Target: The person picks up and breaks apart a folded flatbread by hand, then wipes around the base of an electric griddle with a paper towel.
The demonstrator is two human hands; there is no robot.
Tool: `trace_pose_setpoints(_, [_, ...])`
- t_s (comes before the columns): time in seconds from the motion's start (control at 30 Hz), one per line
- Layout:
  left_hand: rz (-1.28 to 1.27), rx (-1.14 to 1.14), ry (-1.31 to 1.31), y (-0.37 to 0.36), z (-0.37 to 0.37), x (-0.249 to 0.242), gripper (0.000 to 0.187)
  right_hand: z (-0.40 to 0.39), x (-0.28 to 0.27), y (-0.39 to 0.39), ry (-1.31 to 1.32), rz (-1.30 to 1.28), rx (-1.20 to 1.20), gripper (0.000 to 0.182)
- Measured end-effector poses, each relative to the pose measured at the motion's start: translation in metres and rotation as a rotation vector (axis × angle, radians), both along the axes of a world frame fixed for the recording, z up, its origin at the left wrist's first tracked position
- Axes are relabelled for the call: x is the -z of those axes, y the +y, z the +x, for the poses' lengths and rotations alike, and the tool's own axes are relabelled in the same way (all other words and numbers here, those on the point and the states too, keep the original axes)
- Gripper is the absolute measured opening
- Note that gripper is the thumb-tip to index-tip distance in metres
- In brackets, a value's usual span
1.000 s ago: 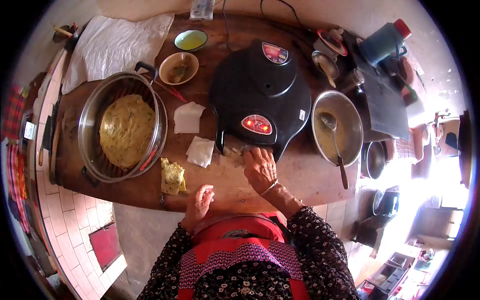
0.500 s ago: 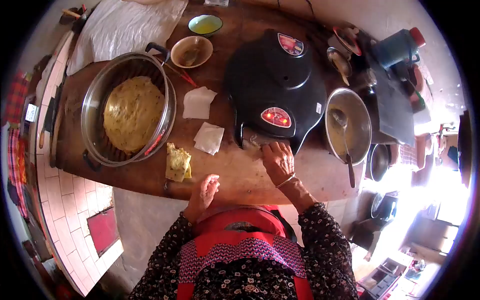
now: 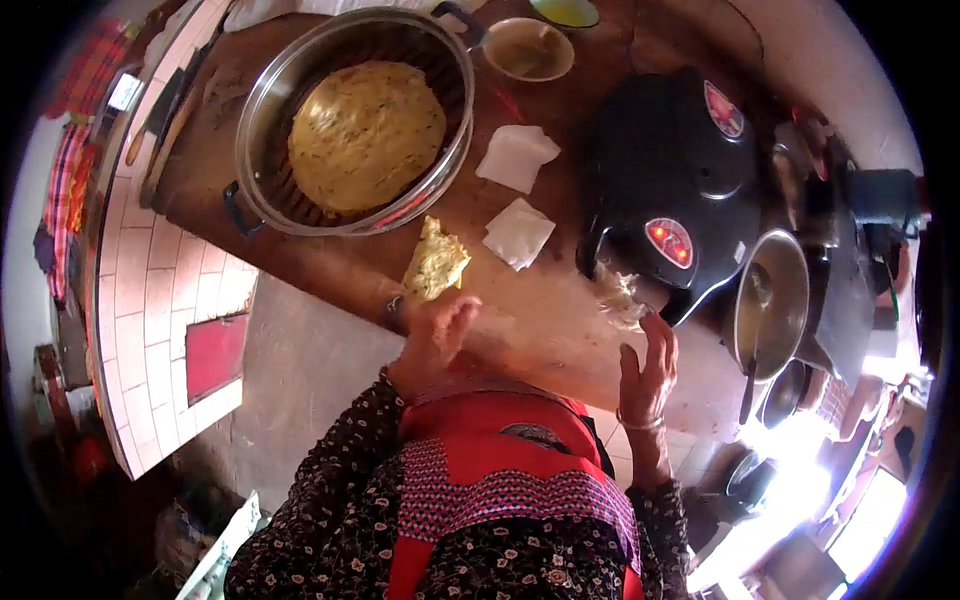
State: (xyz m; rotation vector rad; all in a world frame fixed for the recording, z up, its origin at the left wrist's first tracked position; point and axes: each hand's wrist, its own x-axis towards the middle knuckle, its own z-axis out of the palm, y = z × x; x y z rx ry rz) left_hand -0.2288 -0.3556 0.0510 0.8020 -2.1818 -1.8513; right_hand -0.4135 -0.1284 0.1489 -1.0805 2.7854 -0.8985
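Observation:
My left hand [image 3: 435, 342] hovers at the table's front edge, just below a folded piece of flatbread [image 3: 436, 265]; its fingers are loosely bent and apart, slightly blurred, with nothing visible in them. My right hand [image 3: 646, 375] is open, thumb away from the fingers, near the front of a black electric griddle [image 3: 665, 165] with its lid down and red lights lit. A crumpled whitish wad [image 3: 622, 298], perhaps cloth or paper, lies by the griddle's handle, close to my right fingertips. Two folded white paper napkins [image 3: 518, 158] lie between the flatbread and the griddle.
A large steel pot [image 3: 250, 165] at the left holds a round, speckled flatbread [image 3: 368, 138]. Behind stand a bowl [image 3: 528, 50] and a green-rimmed bowl [image 3: 566, 10]. Right of the griddle is a metal basin [image 3: 790, 300] with a ladle and batter. A blue thermos [image 3: 885, 197] stands farther right.
My right hand has let go of the crumpled wad and drawn back toward me. My left hand has come nearer the folded flatbread. The view has turned and shifted left.

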Motion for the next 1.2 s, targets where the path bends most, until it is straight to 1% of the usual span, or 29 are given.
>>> trace_pose_setpoints(0.03, [-0.2, -0.096, 0.028, -0.011, 0.006, -0.002, 0.015, 0.008, -0.004, 0.004, -0.037, -0.002, 0.01, 0.035])
trace_pose_setpoints(0.1, [-0.404, -0.191, 0.051, -0.03, 0.01, -0.005, 0.019, 0.019, -0.003, 0.011, -0.077, -0.008, 0.019, 0.033])
trace_pose_setpoints(0.17, [-0.789, -0.333, -0.089, -0.044, 0.006, -0.011, 0.035, 0.022, 0.005, 0.019, -0.117, 0.003, -0.016, 0.032])
trace_pose_setpoints(0.2, [-0.796, -0.343, -0.091, -0.048, 0.004, -0.005, 0.035, 0.021, 0.011, 0.022, -0.116, -0.004, -0.026, 0.032])
trace_pose_setpoints(0.27, [-0.83, -0.339, -0.163, -0.051, 0.002, 0.016, 0.046, 0.019, 0.024, 0.029, -0.202, -0.02, -0.016, 0.03])
trace_pose_setpoints(0.3, [-0.879, -0.345, -0.201, -0.053, -0.003, 0.023, 0.052, 0.016, 0.025, 0.029, -0.192, -0.019, -0.015, 0.028])
trace_pose_setpoints(0.33, [-0.891, -0.345, -0.201, -0.058, -0.007, 0.032, 0.052, 0.015, 0.027, 0.03, -0.194, -0.03, -0.016, 0.028])
trace_pose_setpoints(0.4, [-0.602, -0.331, -0.277, -0.069, -0.009, 0.047, 0.059, 0.012, 0.031, 0.035, -0.247, -0.058, -0.002, 0.028])
trace_pose_setpoints(0.43, [-0.61, -0.332, -0.28, -0.076, -0.009, 0.052, 0.059, 0.009, 0.033, 0.037, -0.251, -0.066, -0.003, 0.028])
trace_pose_setpoints(0.5, [-0.276, -0.293, -0.371, -0.085, -0.01, 0.058, 0.06, 0.005, 0.036, 0.043, -0.263, -0.083, -0.004, 0.027])
trace_pose_setpoints(0.53, [-0.28, -0.291, -0.372, -0.083, -0.017, 0.042, 0.06, 0.002, 0.037, 0.045, -0.265, -0.087, -0.003, 0.027])
trace_pose_setpoints(0.6, [-0.307, -0.191, -0.481, -0.076, -0.026, 0.013, 0.058, -0.002, 0.039, 0.051, -0.291, -0.083, 0.006, 0.027])
trace_pose_setpoints(0.63, [-0.308, -0.192, -0.482, -0.072, -0.025, 0.017, 0.058, -0.003, 0.04, 0.053, -0.291, -0.084, 0.005, 0.027])
trace_pose_setpoints(0.67, [-0.555, -0.213, -0.448, -0.065, -0.02, 0.024, 0.057, -0.004, 0.041, 0.055, -0.301, -0.071, 0.012, 0.027])
trace_pose_setpoints(0.7, [-0.802, -0.233, -0.409, -0.058, -0.019, 0.021, 0.055, -0.005, 0.042, 0.056, -0.311, -0.059, 0.018, 0.026])
trace_pose_setpoints(0.73, [-0.803, -0.234, -0.411, -0.053, -0.017, 0.017, 0.055, -0.006, 0.044, 0.056, -0.313, -0.06, 0.016, 0.026])
trace_pose_setpoints(0.8, [-0.339, -0.309, -0.275, -0.043, -0.016, 0.005, 0.049, -0.006, 0.046, 0.055, -0.324, -0.068, -0.013, 0.027])
trace_pose_setpoints(0.83, [-0.338, -0.316, -0.274, -0.04, -0.016, 0.002, 0.049, -0.006, 0.045, 0.052, -0.323, -0.068, -0.02, 0.027])
trace_pose_setpoints(0.9, [-0.01, -0.373, 0.087, -0.034, -0.015, -0.004, 0.039, -0.004, 0.04, 0.042, -0.404, -0.076, -0.071, 0.027])
trace_pose_setpoints(0.93, [-0.008, -0.38, 0.088, -0.03, -0.017, -0.017, 0.039, -0.003, 0.033, 0.034, -0.403, -0.073, -0.077, 0.027])
trace_pose_setpoints(1.0, [-0.106, -0.278, 0.115, -0.023, -0.024, -0.054, 0.036, -0.008, 0.012, 0.011, -0.371, -0.15, -0.2, 0.026])
trace_pose_setpoints(1.03, [-0.022, -0.28, 0.156, -0.015, -0.034, -0.087, 0.039, -0.012, -0.002, 0.0, -0.418, -0.126, -0.262, 0.03])
trace_pose_setpoints(1.07, [0.038, -0.2, 0.174, -0.013, -0.034, -0.098, 0.048, -0.017, -0.022, -0.02, -0.418, -0.141, -0.327, 0.037])
trace_pose_setpoints(1.1, [0.033, -0.169, 0.252, -0.012, -0.037, -0.112, 0.049, -0.019, -0.043, -0.042, -0.404, -0.163, -0.388, 0.044])
trace_pose_setpoints(1.13, [0.039, -0.138, 0.323, -0.004, -0.042, -0.126, 0.051, -0.02, -0.052, -0.053, -0.427, -0.206, -0.398, 0.057])
trace_pose_setpoints(1.17, [0.312, -0.183, 0.407, 0.007, -0.048, -0.143, 0.053, -0.019, -0.059, -0.061, -0.451, -0.249, -0.408, 0.071])
trace_pose_setpoints(1.2, [0.125, -0.115, 0.431, 0.007, -0.049, -0.143, 0.052, -0.018, -0.069, -0.07, -0.434, -0.252, -0.408, 0.071])
